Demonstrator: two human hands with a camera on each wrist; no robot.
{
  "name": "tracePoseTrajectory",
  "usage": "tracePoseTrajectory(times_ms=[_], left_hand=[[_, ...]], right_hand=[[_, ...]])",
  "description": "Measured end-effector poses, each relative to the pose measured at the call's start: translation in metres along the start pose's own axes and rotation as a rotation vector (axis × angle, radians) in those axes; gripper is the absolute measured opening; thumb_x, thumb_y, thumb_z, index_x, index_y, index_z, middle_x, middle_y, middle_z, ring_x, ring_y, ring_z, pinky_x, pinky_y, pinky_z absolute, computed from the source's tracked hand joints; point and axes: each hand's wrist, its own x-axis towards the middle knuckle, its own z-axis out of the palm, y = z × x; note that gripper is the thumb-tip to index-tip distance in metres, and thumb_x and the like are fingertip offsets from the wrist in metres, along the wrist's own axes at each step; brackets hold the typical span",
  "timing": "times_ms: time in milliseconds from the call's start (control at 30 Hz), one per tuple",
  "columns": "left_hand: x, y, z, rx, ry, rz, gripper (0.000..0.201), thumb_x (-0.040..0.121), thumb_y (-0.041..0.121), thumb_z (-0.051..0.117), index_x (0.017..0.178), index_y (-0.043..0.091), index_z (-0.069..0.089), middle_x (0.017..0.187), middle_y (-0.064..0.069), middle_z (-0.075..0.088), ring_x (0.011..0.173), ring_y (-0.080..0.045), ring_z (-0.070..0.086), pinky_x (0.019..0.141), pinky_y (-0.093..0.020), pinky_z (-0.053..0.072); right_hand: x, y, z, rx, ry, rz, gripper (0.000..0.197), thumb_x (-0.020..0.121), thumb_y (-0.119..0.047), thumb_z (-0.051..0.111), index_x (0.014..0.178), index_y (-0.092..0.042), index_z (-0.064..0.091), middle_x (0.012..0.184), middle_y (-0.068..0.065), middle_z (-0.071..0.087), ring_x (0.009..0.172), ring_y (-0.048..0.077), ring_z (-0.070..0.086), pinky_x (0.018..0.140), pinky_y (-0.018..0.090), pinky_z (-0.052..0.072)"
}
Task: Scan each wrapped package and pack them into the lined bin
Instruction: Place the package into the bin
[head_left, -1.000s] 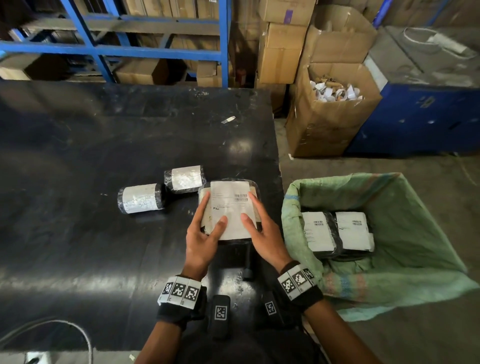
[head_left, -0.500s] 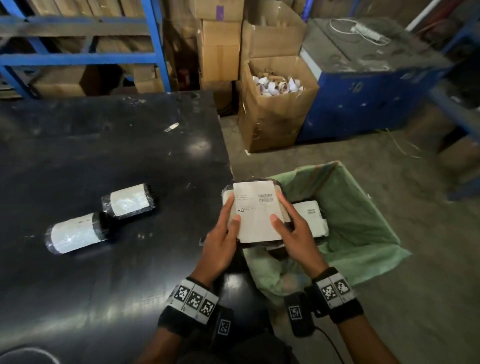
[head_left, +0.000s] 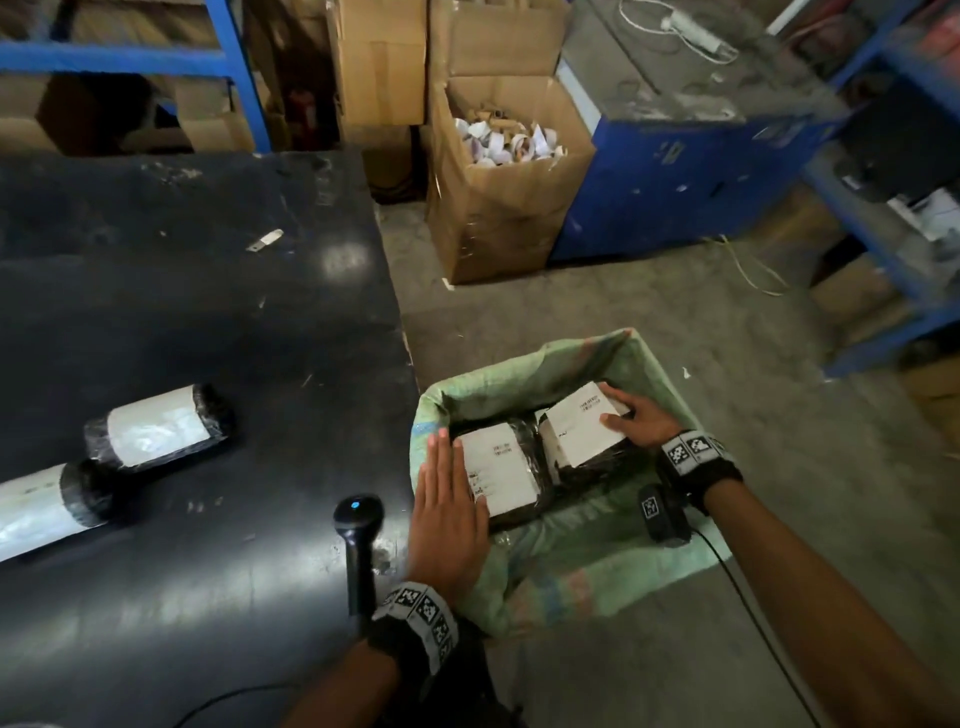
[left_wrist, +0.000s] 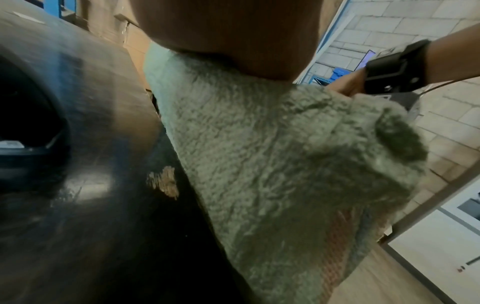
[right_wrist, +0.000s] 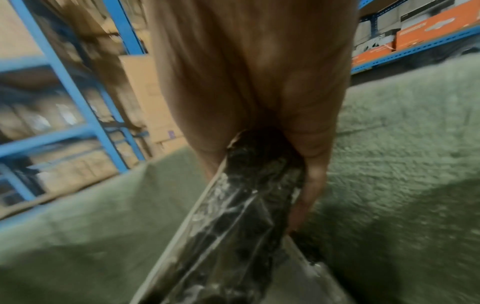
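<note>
**Package carried off the desk and set into the bin**

A second ago the flat package (head_left: 581, 430) was held by both hands above the desk (head_left: 208, 312); it is now seen inside the lined bin (head_left: 670, 374), tilted against another package (head_left: 501, 475) already lying there; the right hand (head_left: 641, 422) is wrapped round its far edge, thumb on the label, fingers under the black wrap, as the right wrist view confirms; the left hand (head_left: 449, 514) has been let go of it and is laid flat, fingers straight, over the bin's near-left rim. By this the packing of this one is judged nearly done, with only the release left. Two rolls (head_left: 156, 428) remain on the desk, so scanning is thought unfinished; the scanner (head_left: 357, 525) lies near the desk edge, just beside the left hand.

Whether further packages lie beneath cannot be told; the lower roll (head_left: 47, 506) is cut off by the frame; label print is too small to be read; the left wrist view shows only liner and desk.
</note>
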Motion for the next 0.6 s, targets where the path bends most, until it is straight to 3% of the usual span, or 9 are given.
tracePoseTrajectory(times_ms=[133, 233, 367, 467, 600], left_hand=[[0.002, -0.001, 0.001, -0.024, -0.003, -0.016, 0.075, 0.102, 0.022, 0.046, 0.161, 0.003, 0.006, 0.171, -0.013, -0.009, 0.158, -0.024, -0.009, 0.128, -0.047, 0.015], [0.003, -0.001, 0.000, -0.034, -0.011, -0.039, 0.075, 0.101, 0.021, 0.048, 0.161, 0.001, 0.007, 0.170, -0.016, -0.008, 0.159, -0.027, -0.008, 0.127, -0.049, 0.019], [0.000, -0.006, 0.002, -0.001, -0.010, -0.010, 0.075, 0.100, 0.021, 0.048, 0.160, -0.001, 0.010, 0.170, -0.019, -0.003, 0.159, -0.030, -0.001, 0.126, -0.051, 0.023], [-0.001, -0.008, 0.002, 0.050, -0.039, -0.011, 0.073, 0.101, 0.026, 0.042, 0.160, 0.000, 0.008, 0.170, -0.018, -0.004, 0.159, -0.030, -0.002, 0.126, -0.050, 0.022], [0.002, -0.007, 0.005, 0.081, -0.031, -0.010, 0.072, 0.101, 0.029, 0.040, 0.161, 0.001, 0.011, 0.170, -0.019, -0.003, 0.159, -0.032, -0.001, 0.125, -0.051, 0.024]], right_hand=[[0.024, 0.010, 0.002, -0.010, -0.008, 0.006, 0.063, 0.093, -0.020, 0.065, 0.150, -0.028, 0.039, 0.145, 0.005, 0.051, 0.134, 0.024, 0.047, 0.113, 0.036, 0.038], [0.028, 0.023, 0.016, 0.011, -0.021, 0.035, 0.065, 0.095, -0.019, 0.062, 0.152, -0.029, 0.033, 0.138, -0.002, 0.048, 0.132, 0.015, 0.039, 0.109, 0.026, 0.033], [0.042, 0.052, 0.039, -0.147, -0.025, 0.089, 0.067, 0.099, -0.021, 0.055, 0.155, -0.029, 0.020, 0.153, 0.013, 0.040, 0.137, 0.035, 0.041, 0.109, 0.036, 0.036], [0.049, 0.062, 0.047, -0.302, -0.068, 0.139, 0.070, 0.102, -0.020, 0.047, 0.157, -0.021, 0.004, 0.155, 0.019, 0.035, 0.134, 0.041, 0.043, 0.108, 0.039, 0.036], [0.057, 0.061, 0.057, -0.451, -0.014, 0.168, 0.071, 0.102, -0.022, 0.045, 0.156, -0.029, -0.001, 0.142, 0.024, 0.051, 0.120, 0.042, 0.055, 0.099, 0.040, 0.043]])
